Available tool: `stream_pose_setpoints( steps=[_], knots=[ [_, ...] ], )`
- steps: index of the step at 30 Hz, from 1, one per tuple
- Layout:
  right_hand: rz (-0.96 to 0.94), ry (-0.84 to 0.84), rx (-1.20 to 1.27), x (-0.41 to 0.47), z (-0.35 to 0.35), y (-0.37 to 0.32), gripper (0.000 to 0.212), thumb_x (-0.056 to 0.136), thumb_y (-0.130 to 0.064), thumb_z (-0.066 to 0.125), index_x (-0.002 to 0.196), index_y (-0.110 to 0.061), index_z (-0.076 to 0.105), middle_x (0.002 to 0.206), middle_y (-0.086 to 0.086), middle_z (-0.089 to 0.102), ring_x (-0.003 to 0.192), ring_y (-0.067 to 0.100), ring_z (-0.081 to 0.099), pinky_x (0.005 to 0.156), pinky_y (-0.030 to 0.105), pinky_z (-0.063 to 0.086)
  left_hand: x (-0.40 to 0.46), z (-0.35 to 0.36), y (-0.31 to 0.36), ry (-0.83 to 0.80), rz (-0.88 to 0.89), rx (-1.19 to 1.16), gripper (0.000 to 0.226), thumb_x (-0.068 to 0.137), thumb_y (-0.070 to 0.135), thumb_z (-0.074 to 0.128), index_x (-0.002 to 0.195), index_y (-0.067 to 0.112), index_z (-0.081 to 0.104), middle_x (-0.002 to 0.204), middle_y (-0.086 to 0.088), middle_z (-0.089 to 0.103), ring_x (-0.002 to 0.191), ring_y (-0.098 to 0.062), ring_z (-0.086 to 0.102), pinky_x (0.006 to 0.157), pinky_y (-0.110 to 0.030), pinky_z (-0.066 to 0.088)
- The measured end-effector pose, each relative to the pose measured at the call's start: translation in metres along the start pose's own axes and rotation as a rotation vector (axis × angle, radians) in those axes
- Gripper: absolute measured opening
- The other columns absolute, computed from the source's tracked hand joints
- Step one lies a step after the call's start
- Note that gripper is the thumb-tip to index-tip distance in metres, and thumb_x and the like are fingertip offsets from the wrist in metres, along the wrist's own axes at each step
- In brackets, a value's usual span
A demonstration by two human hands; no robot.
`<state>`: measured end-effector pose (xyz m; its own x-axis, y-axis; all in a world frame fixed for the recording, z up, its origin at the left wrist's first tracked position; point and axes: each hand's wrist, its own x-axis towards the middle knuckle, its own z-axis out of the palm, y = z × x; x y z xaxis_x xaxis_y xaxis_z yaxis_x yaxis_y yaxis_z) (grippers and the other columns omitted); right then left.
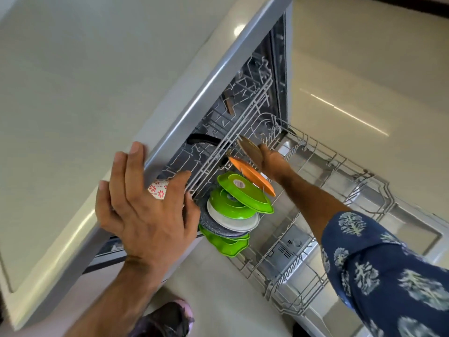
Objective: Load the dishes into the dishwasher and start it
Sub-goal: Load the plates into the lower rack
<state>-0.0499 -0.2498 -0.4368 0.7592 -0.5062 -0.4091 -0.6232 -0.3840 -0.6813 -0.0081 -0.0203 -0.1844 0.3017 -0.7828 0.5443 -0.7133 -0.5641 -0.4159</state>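
The dishwasher (213,76) stands open, its lower rack (340,171) pulled out over the dropped door. My left hand (143,205) rests with spread fingers on the dishwasher's top front edge, thumb by the upper rack (218,152). My right hand (269,161) grips a brownish plate (250,149) upright in the lower rack, just behind an orange plate (252,176). In front of those stand green plates (243,193), a white plate (233,221) and a grey one (213,224). A black pan handle (201,139) shows in the upper rack.
A floral red-and-white cup (158,188) peeks out beside my left thumb. The detergent compartment (291,246) lies on the open door under the rack. Pale glossy floor (364,69) surrounds the machine. My foot (167,317) is at the bottom.
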Motion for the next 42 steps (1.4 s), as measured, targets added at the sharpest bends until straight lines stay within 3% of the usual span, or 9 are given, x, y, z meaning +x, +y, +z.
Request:
stream_pose_setpoints(
  steps=[7, 11, 16, 23, 27, 30, 33, 38, 42],
  knots=[
    [0.082, -0.125, -0.055, 0.012, 0.002, 0.023, 0.062, 0.097, -0.017, 0.055, 0.150, -0.005, 0.024, 0.122, 0.032, 0.060, 0.110, 0.045, 0.061, 0.089, 0.047, 0.049, -0.003, 0.003, 0.001, 0.029, 0.004, 0.010, 0.022, 0.081, 0.031, 0.064, 0.103, 0.029, 0.068, 0.148, -0.022, 0.045, 0.140, -0.041, 0.040, 0.110, -0.055, 0.028],
    [0.152, -0.218, -0.143, 0.003, -0.024, 0.029, 0.062, 0.093, -0.012, 0.059, 0.145, -0.003, 0.027, 0.130, 0.029, 0.057, 0.117, 0.042, 0.057, 0.090, 0.042, 0.046, -0.001, 0.000, 0.003, 0.000, -0.015, 0.013, 0.020, 0.082, 0.029, 0.064, 0.101, 0.027, 0.070, 0.147, -0.023, 0.045, 0.141, -0.041, 0.037, 0.111, -0.054, 0.026],
    [0.137, -0.155, -0.146, -0.039, -0.056, 0.027, 0.062, 0.094, -0.021, 0.061, 0.144, -0.002, 0.030, 0.135, 0.028, 0.055, 0.120, 0.040, 0.056, 0.095, 0.042, 0.046, 0.001, -0.004, -0.001, -0.052, 0.005, 0.000, 0.021, 0.084, 0.028, 0.059, 0.102, 0.024, 0.070, 0.149, -0.025, 0.043, 0.142, -0.042, 0.035, 0.111, -0.054, 0.027],
    [-0.195, -0.007, -0.372, -0.163, -0.093, -0.049, 0.072, 0.091, -0.043, 0.054, 0.147, -0.003, 0.036, 0.141, 0.023, 0.049, 0.123, 0.040, 0.051, 0.103, 0.044, 0.040, 0.011, -0.044, -0.007, -0.415, -0.034, -0.174, 0.044, 0.079, 0.034, 0.063, 0.121, 0.019, 0.058, 0.165, -0.021, 0.010, 0.151, -0.041, 0.013, 0.120, -0.059, 0.012],
    [-0.351, 0.082, -0.485, -0.239, -0.107, -0.109, 0.080, 0.092, -0.058, 0.048, 0.152, -0.010, 0.026, 0.154, 0.017, 0.034, 0.137, 0.038, 0.038, 0.111, 0.057, 0.034, 0.015, -0.087, -0.018, -0.597, 0.056, -0.240, 0.082, 0.085, 0.043, 0.059, 0.157, 0.019, 0.025, 0.164, -0.024, -0.013, 0.153, -0.043, -0.004, 0.122, -0.060, 0.012],
    [-0.471, 0.116, -0.580, -0.296, -0.113, -0.164, 0.078, 0.094, -0.062, 0.040, 0.154, -0.015, 0.023, 0.160, 0.012, 0.026, 0.146, 0.032, 0.026, 0.118, 0.054, 0.024, -0.016, -0.137, -0.040, -0.666, 0.024, -0.298, 0.085, 0.092, 0.037, 0.053, 0.160, 0.016, 0.006, 0.164, -0.026, -0.007, 0.153, -0.042, -0.002, 0.124, -0.055, 0.011],
    [-0.540, 0.105, -0.633, -0.350, -0.110, -0.223, 0.078, 0.095, -0.055, 0.051, 0.155, -0.014, 0.024, 0.161, 0.010, 0.025, 0.147, 0.031, 0.025, 0.120, 0.050, 0.018, -0.067, -0.193, -0.076, -0.667, -0.062, -0.292, 0.081, 0.089, 0.034, 0.057, 0.157, 0.009, 0.020, 0.163, -0.025, 0.016, 0.151, -0.043, 0.016, 0.121, -0.058, 0.021],
    [-0.723, 0.110, -0.677, -0.415, -0.077, -0.312, 0.070, 0.093, -0.042, 0.059, 0.150, -0.008, 0.035, 0.151, 0.016, 0.041, 0.137, 0.034, 0.041, 0.114, 0.044, 0.032, -0.162, -0.282, -0.170, -0.666, -0.167, -0.262, 0.074, 0.078, 0.033, 0.063, 0.146, 0.012, 0.045, 0.155, -0.016, 0.041, 0.142, -0.038, 0.039, 0.112, -0.057, 0.037],
    [-0.828, 0.055, -0.568, -0.453, -0.027, -0.385, 0.060, 0.086, -0.031, 0.061, 0.138, -0.005, 0.048, 0.137, 0.017, 0.053, 0.124, 0.037, 0.052, 0.106, 0.045, 0.042, -0.232, -0.337, -0.242, -0.687, -0.333, -0.239, 0.062, 0.082, 0.025, 0.059, 0.142, 0.016, 0.048, 0.157, -0.012, 0.039, 0.146, -0.034, 0.036, 0.115, -0.058, 0.032]
  ],
)
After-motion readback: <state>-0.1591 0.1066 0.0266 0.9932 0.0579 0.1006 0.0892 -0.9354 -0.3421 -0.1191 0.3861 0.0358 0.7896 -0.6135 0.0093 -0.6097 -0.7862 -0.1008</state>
